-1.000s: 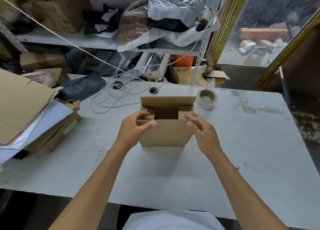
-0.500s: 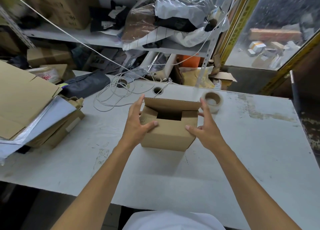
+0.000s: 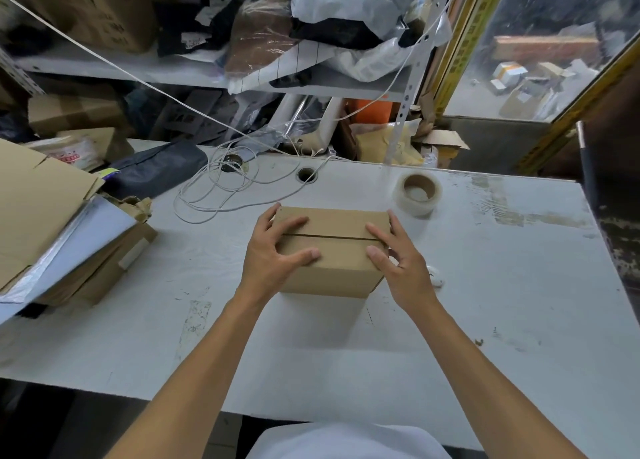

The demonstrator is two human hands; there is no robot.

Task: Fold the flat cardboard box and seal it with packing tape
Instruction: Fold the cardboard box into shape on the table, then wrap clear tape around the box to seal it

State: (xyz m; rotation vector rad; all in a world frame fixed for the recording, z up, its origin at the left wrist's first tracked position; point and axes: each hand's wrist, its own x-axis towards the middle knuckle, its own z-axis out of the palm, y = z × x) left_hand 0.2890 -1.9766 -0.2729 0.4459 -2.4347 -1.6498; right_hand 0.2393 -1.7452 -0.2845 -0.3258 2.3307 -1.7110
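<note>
A small brown cardboard box [image 3: 334, 250] stands on the white table [image 3: 485, 302], its two top flaps folded down and meeting at a seam across the middle. My left hand [image 3: 273, 254] presses on the left end of the top, fingers spread over both flaps. My right hand [image 3: 398, 261] presses the right end the same way, thumb on the near flap. A roll of clear packing tape [image 3: 417, 193] lies flat on the table behind and to the right of the box, apart from both hands.
A stack of flat cardboard and plastic sheets [image 3: 52, 223] covers the table's left end. A white cord [image 3: 221, 188] lies coiled behind the box near a cable hole [image 3: 306, 174]. Cluttered shelves rise behind the table. A small white scrap [image 3: 435, 275] lies right of the box.
The far flap stood up and the box was open at the top; both hands have pushed the flaps down, and the top is now closed flat.
</note>
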